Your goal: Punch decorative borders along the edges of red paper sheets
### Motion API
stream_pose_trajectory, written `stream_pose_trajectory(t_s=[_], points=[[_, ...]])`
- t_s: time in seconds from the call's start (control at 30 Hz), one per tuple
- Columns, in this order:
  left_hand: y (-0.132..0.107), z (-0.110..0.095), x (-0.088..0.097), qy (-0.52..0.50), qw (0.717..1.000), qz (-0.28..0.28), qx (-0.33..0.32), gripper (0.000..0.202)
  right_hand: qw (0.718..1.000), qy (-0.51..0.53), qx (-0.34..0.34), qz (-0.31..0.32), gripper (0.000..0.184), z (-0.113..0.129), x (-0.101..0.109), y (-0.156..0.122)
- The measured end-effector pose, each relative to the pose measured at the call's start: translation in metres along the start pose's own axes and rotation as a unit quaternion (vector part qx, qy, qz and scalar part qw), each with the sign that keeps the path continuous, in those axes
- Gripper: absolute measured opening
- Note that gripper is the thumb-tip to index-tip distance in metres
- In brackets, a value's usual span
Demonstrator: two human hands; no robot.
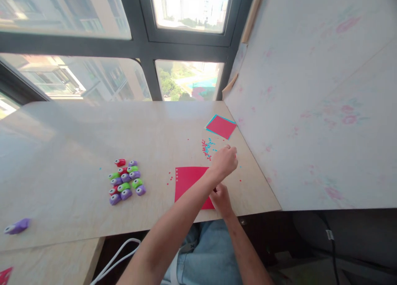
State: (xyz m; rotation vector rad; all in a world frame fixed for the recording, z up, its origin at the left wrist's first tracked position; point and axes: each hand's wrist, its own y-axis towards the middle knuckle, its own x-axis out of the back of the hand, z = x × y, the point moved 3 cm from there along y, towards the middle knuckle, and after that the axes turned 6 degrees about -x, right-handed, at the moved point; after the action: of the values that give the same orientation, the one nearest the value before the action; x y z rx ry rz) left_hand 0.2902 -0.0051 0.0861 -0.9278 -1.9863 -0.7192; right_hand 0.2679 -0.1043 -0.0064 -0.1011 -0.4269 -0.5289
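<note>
My left hand [225, 161] reaches across from the lower left and hovers over the table's right side, fingers curled closed, a ring showing; what it holds is hidden. It is right beside a scatter of tiny red and blue paper dots [207, 147]. My right hand [221, 200] sits at the near right corner of a red paper sheet [188, 181], fingers closed on its edge, partly covered by my left forearm. The sheet lies flat on the table with a row of small holes along its left edge.
A red square on a blue one [221, 126] lies near the far right edge. A cluster of small green, purple and red punches [126, 181] sits mid-table; one purple punch [17, 226] lies at the left. The pale wooden table [77, 132] meets a wall panel [310, 111] at right.
</note>
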Motion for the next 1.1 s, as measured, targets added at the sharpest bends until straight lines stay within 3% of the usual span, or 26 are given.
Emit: stream_pose_trajectory(t_s=[0.1, 0.3, 0.47, 0.6, 0.7, 0.77, 0.83, 0.97, 1.1], points=[[0.023, 0.007, -0.014, 0.046, 0.997, 0.067, -0.017, 0.029, 1.0, 0.013, -0.013, 0.024, 0.028, -0.003, 0.0, 0.0], [0.045, 0.01, -0.03, 0.051, 0.99, 0.131, -0.013, 0.031, 0.998, 0.036, -0.028, 0.046, 0.026, -0.008, -0.002, 0.001], [0.048, 0.013, -0.037, 0.045, 0.989, 0.14, 0.011, 0.03, 0.997, 0.044, -0.035, 0.049, 0.025, -0.008, -0.002, 0.0], [0.037, 0.003, -0.023, 0.029, 0.993, 0.113, 0.024, 0.023, 0.999, 0.02, -0.033, 0.028, 0.029, -0.008, -0.001, -0.001], [0.013, -0.012, 0.006, 0.01, 0.999, 0.049, 0.021, 0.029, 1.0, 0.011, -0.012, 0.007, 0.03, -0.008, 0.0, -0.001], [-0.012, -0.018, 0.031, -0.063, 0.997, -0.03, 0.023, 0.03, 1.0, 0.017, 0.002, 0.003, 0.028, -0.008, 0.0, -0.001], [-0.045, -0.017, 0.052, -0.123, 0.99, -0.067, 0.03, 0.029, 1.0, 0.022, 0.008, 0.007, 0.026, -0.007, 0.001, -0.002], [-0.118, 0.009, 0.079, -0.206, 0.962, -0.145, 0.103, 0.022, 1.0, 0.016, -0.001, 0.024, 0.029, -0.001, 0.002, -0.004], [-0.186, 0.052, 0.078, -0.352, 0.885, -0.215, 0.217, 0.025, 0.998, 0.016, -0.015, 0.055, 0.034, 0.002, 0.0, -0.006]])
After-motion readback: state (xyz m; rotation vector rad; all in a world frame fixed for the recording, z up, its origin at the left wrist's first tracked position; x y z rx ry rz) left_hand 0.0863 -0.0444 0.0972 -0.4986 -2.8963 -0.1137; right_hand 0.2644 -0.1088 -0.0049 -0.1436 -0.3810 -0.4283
